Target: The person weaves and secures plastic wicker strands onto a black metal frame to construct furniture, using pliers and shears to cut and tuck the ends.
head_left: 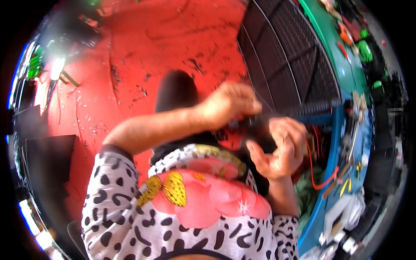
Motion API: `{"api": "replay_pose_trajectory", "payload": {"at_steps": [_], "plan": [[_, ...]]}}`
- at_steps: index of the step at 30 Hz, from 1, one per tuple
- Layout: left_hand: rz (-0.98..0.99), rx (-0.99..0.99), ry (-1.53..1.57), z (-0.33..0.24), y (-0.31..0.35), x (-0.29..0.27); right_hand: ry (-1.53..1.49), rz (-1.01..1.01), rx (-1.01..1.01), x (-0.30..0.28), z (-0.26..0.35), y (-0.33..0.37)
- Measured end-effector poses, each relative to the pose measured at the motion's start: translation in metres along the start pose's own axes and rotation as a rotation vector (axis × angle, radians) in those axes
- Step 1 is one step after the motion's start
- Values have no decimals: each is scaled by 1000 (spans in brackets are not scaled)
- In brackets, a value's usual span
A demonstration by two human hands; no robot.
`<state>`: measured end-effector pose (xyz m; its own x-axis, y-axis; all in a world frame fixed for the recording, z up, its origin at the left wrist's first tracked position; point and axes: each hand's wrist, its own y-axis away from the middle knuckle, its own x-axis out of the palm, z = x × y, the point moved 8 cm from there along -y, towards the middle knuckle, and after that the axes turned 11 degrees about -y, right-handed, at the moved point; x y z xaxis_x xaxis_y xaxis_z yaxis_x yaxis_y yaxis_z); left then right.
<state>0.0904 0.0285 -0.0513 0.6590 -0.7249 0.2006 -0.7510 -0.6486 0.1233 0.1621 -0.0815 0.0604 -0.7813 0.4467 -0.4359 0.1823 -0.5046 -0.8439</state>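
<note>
My left hand (231, 105) is raised over my lap, its thumb and fingers pinched together. Whatever it grips, if anything, is too small and blurred to make out. Lower and to the right is my right hand (284, 149), with bent fingers and the thumb standing apart from them. I see nothing held in it. A gap separates the two hands. Just beyond them a large black woven panel (288, 56) with ribs across it leans on its side, its lower corner close to my hands. Dark, blurred material lies under the gap between the hands.
On the right, a blue bin (331, 143) holds green cloth (310, 195) and a red cord (313, 169). A green-blue tabletop (346, 73) carries tools and scraps. Dark shreds litter the red floor (143, 56). A black panel (50, 156) stands at left.
</note>
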Motion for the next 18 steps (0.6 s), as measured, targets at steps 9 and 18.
{"api": "replay_pose_trajectory", "payload": {"at_steps": [9,18], "plan": [[-122,35,134,6,8,-25,-448,-11,378,25,-19,24],[-189,280,-143,-10,36,-16,-840,-101,627,23,-27,57]]}}
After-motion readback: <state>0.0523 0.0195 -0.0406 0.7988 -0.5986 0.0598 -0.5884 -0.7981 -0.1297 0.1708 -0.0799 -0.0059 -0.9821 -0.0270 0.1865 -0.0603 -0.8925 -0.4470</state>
